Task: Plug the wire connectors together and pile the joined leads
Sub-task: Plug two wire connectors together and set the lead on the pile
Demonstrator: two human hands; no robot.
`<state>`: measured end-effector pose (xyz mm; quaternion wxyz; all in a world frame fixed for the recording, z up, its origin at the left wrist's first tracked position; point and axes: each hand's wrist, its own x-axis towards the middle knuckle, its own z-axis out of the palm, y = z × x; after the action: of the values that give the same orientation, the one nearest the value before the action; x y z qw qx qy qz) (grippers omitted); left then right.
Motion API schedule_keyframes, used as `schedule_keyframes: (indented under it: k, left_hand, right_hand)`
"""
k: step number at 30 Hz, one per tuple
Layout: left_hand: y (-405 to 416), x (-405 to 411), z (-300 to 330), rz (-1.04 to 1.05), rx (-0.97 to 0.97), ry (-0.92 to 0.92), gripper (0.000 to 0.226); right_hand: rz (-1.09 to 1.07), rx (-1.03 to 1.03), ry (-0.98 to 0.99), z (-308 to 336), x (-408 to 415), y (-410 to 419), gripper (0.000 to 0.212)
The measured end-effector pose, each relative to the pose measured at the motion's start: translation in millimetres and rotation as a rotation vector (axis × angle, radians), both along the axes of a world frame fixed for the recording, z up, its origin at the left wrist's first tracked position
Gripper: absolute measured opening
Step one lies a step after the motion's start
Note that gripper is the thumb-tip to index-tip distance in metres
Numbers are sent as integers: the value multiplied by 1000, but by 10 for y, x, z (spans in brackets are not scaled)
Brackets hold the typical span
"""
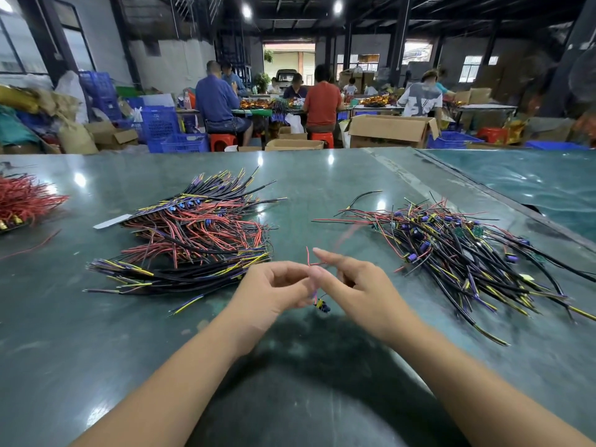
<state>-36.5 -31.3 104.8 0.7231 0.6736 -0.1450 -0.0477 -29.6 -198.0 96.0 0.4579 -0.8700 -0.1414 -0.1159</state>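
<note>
Assembly workshop | wire piles (200,221) on worktable (322,175) | seated workers (219,104) | cardboard boxes (390,130)

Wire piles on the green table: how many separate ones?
3: a neat stack ahead-left of the hands, a loose heap to the right, a red bundle at the left edge, partly cropped.

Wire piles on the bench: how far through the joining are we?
Hard to say which heap is finished. The neatly aligned stack left of centre looks like joined leads already piled. In hand: left hand and right hand pinch a red lead with a small connector hanging below. The loose tangled heap at right probably remains.
</note>
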Motion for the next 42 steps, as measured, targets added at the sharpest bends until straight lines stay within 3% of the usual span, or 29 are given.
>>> schedule_keyframes:
  k: [3,5,10,14,20,26,30,33,37,42]
  left_hand:
    - [-33,-52,1,-86,84,-17,20]
    - [-40,-80,18,-117,85,15,23]
    - [5,-157,76,-307,126,71,14]
    - [35,-168,114,-345,127,120,11]
    - [106,-150,115,-356,113,151,11]
    - [134,-110,111,-372,137,151,13]
    - [91,-61,71,-199,-19,123,13]
    - [51,-21,27,-112,-80,85,12]
    - [-2,-51,-15,-128,-3,35,25]
    - [-10,-54,8,-69,33,-9,32]
  right_hand:
    - [190,183,57,21,16,18,23]
    - [242,257,34,47,21,-7,33]
    - [37,477,41,191,101,-217,59]
    - [-43,684,108,243,147,-326,56]
    - [-43,701,140,209,141,-252,60]
    - [-99,651,113,197,167,-233,51]
    - [150,801,378,281,70,-246,49]
    - [318,717,529,215,-51,-120,40]
    - [298,497,400,180,-154,54,27]
    - [49,590,274,295,-39,-40,30]
